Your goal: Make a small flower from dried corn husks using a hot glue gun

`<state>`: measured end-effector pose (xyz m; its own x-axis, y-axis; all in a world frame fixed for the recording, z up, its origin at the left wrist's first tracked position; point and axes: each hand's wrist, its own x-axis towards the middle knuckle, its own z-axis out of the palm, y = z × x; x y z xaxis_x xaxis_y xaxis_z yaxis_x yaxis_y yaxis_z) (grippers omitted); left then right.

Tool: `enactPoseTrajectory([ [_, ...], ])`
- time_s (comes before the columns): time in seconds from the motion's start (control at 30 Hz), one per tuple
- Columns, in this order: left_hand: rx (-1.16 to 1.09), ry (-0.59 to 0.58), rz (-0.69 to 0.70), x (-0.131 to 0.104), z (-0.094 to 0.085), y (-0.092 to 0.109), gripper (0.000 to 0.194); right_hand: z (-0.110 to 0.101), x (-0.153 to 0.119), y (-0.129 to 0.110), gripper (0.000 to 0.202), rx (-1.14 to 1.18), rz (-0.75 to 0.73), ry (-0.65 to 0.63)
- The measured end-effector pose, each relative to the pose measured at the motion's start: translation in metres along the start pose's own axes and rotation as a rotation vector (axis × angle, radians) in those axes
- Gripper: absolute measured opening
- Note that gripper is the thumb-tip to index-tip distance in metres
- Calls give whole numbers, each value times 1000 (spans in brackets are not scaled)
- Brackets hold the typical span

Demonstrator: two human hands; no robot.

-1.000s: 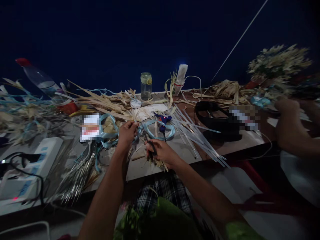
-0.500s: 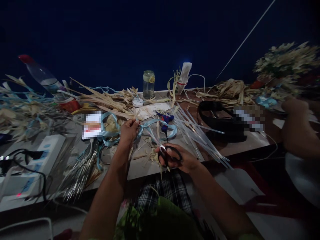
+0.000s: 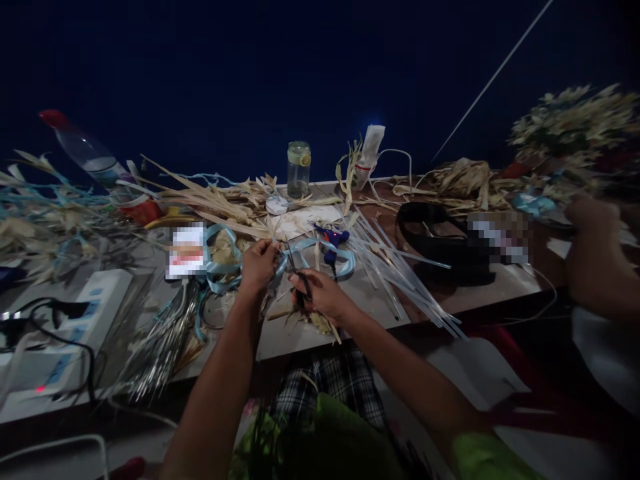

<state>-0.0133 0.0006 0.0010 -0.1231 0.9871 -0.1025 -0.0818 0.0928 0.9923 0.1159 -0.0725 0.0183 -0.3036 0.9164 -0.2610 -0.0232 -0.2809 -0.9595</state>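
Observation:
My left hand (image 3: 259, 264) is closed in a pinch, with light blue ribbon (image 3: 303, 244) at its fingertips. A small pale piece sticks up above these fingers, too dim to make out. Black-handled scissors (image 3: 303, 291) are in my right hand (image 3: 323, 293), fingers wrapped around the handles. Their blades point up and away, close beside the ribbon and just right of my left fingertips; whether they touch it I cannot tell. Behind the right hand lies a blue glue gun (image 3: 334, 241), partly ringed by a ribbon loop. Plant scraps (image 3: 317, 320) lie under the right hand.
Clear glue sticks (image 3: 405, 283) spread to the right, beside a black strap (image 3: 440, 247). Dry husks (image 3: 235, 207) and a bottle (image 3: 299, 170) stand at the back. On the left are metal wires (image 3: 163, 347) and a power strip (image 3: 87, 327). Another person's arm (image 3: 595, 260) is far right.
My right hand has moved left and slightly up with the scissors, bringing the blades next to my left fingertips. The left hand has stayed nearly in place.

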Motion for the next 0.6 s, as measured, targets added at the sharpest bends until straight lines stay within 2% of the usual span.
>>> enactPoseTrajectory([
  [0.1,11,-28,10,-1,0,2,17,1,6,9,32,-152,-86,75],
  [0.3,-75,-58,-53,1,0,-1,19,1,12,27,34,-468,-205,234],
  [0.43,-117,-35,-54,3,1,-3,18,2,8,24,34,-635,-248,271],
  [0.6,-144,-60,-103,2,1,-3,19,6,6,17,33,-775,-265,297],
])
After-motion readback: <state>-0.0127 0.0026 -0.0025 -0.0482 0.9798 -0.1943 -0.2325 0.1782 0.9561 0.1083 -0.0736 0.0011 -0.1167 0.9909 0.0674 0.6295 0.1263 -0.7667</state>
